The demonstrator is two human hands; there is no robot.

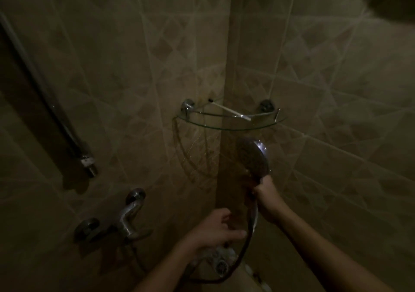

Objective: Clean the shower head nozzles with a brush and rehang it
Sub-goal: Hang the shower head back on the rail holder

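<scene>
In dim light, a round chrome shower head (253,160) stands upright below a glass corner shelf (229,124), its nozzle face turned left. My right hand (266,193) is shut on its handle just under the head. Its hose (249,235) loops down and left toward the floor. My left hand (219,227) hovers lower left of the handle, fingers apart, holding nothing. A thin white brush (231,111) with a dark tip lies across the shelf, above both hands.
A chrome tap mixer (125,217) is fixed to the left wall. A pipe with a threaded end (86,160) hangs along the left wall. A round floor drain (221,266) lies below my left wrist. Tiled walls meet in the corner.
</scene>
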